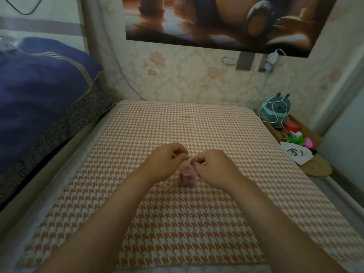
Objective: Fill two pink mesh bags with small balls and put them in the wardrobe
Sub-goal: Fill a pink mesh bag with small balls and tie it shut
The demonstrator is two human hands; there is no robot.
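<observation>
So both hands are out over the houndstooth pad with the pink bag sitting right between them, its bottom resting on the pad. The right hand has its fingers curled in and the tips pinch the top of the bag on its side. The left hand is curled the same way and pinches at the bag's mouth from the other side; I can't tell if it's got mesh or a drawstring in there, it's too blurry. The bag looks lumpy, but what's inside is too small to make out. A thin pink cord lies on the pad just under the left wrist. Well off to the left of the left hand there's a navy blanket. Far out past the right hand there's a grey plush toy with a white cable draped over it. A poster hangs on the wall beyond both hands.
</observation>
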